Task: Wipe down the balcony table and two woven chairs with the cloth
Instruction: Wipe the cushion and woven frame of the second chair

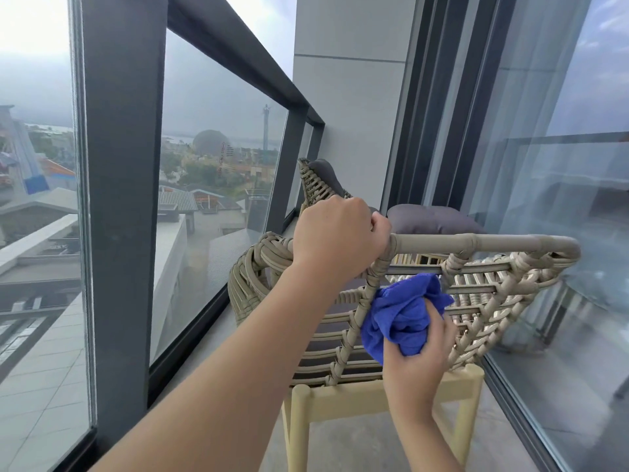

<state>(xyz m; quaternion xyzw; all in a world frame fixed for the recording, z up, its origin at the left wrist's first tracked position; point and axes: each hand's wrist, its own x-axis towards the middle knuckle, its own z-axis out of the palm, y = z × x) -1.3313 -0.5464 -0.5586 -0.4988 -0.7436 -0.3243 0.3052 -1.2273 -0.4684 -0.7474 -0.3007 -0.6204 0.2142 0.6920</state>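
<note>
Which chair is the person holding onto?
The near woven chair, the one closest to the camera. The left hand grips its top rail; the other chair stands farther back, untouched.

Soft, even daylight is coming from an overcast sky (30, 32) above and left of the left hand (335, 238), overexposing that corner to white. Shadows are staying faint. The window glass (558, 185) right of the right hand (420, 352) is carrying pale reflections. Wide-angle distortion is bowing the railing (238, 49); distant buildings are looking hazy.
</note>
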